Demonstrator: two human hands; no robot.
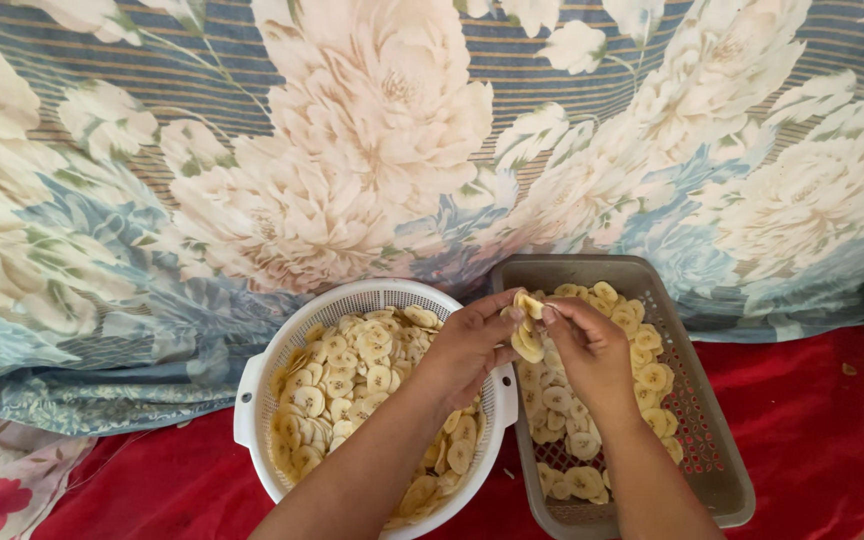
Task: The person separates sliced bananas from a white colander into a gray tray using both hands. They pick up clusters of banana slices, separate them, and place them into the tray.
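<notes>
both hands point(472, 345) point(587, 350) over the grey basket point(722, 470), fingers pinched on stuck banana slices point(527, 325); best peeled apart gently, white colander point(252, 400) just left.

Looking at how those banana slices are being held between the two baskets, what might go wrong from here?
The left hand and right hand pinch a small stack of banana slices right above the gap between the white colander and the grey tray; a slice could slip onto the red cloth. Thin slices may also tear when pulled apart.
</notes>
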